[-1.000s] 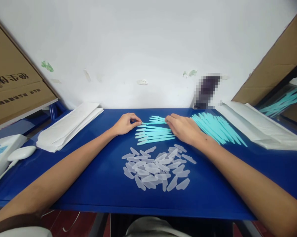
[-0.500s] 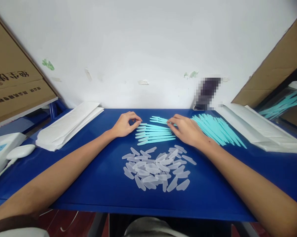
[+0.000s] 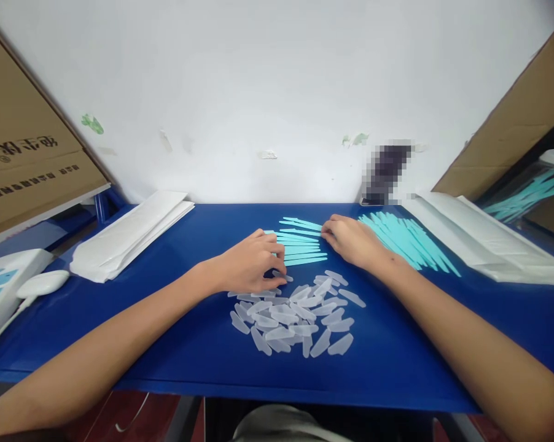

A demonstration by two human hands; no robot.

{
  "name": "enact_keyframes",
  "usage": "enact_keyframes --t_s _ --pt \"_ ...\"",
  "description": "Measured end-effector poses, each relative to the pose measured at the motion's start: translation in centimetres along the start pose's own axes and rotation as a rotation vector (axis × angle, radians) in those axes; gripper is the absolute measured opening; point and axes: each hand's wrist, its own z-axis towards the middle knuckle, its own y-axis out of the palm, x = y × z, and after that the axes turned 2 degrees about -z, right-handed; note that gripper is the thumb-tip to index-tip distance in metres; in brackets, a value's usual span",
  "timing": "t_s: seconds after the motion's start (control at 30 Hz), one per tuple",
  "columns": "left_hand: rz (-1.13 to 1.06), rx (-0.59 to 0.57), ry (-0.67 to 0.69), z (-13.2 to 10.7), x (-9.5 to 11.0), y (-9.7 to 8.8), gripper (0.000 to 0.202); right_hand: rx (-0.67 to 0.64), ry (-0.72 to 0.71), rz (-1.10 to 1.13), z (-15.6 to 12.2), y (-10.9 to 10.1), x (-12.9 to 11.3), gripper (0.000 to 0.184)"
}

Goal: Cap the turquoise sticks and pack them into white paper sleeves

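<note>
Low over the table, my left hand [image 3: 257,263] has its thumb and index finger closing around a small frosted, translucent blade cap [image 3: 286,277]. A loose pile of the same caps [image 3: 284,315] lies just in front of it. Partly behind my left fingers is a fanned row of slim turquoise eyebrow razors [image 3: 304,249]. My right hand [image 3: 353,241] pinches the right end of a turquoise eyebrow razor [image 3: 300,232] at the back of that row. A bigger heap of turquoise razors [image 3: 406,241] rests beyond my right wrist.
Stacks of white paper sleeves lie at left [image 3: 132,233] and right [image 3: 498,245] on the blue table [image 3: 175,350]. A white device [image 3: 10,276] sits at the left edge. Cardboard boxes [image 3: 32,123] flank the table. A clear jar [image 3: 530,190] holds turquoise sticks. A blurred dark object [image 3: 387,175] leans on the wall.
My left hand has left the tips of the razor row and come right and toward me onto a blade cap. My right hand has shifted slightly right.
</note>
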Motion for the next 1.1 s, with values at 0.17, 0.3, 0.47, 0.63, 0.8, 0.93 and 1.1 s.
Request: enact_keyframes --t_s 0.17,0.3,0.47,0.63,0.8,0.93,1.1 --pt "0.023 0.066 0.042 0.1 -0.8 0.2 0.019 0.006 -0.065 -0.073 0.0 0.0 0.1 0.032" --pt "0.002 0.165 -0.008 -0.2 -2.2 -0.1 0.024 -0.035 -0.095 -0.061 -0.2 -0.4 0.3 0.032" --pt "-0.108 0.135 -0.048 -0.6 -2.4 -0.7 0.021 -0.073 -0.106 -0.156 -0.3 -0.9 0.1 0.034" --pt "-0.086 -0.007 0.016 -0.1 -1.0 -0.4 0.021 -0.061 -0.117 -0.155 -0.4 -1.3 -0.6 0.027" --pt "-0.069 -0.019 -0.012 0.0 -1.1 0.0 0.016 -0.006 -0.054 -0.108 -0.8 -1.9 -1.2 0.022" --pt "-0.031 0.002 0.012 0.0 -1.0 0.1 0.015 0.026 0.039 -0.004 -0.9 -2.4 -1.3 0.026" --pt "0.031 0.155 0.001 -0.4 -1.4 0.2 0.023 0.182 0.053 0.287 -0.5 -1.3 -0.8 0.019"
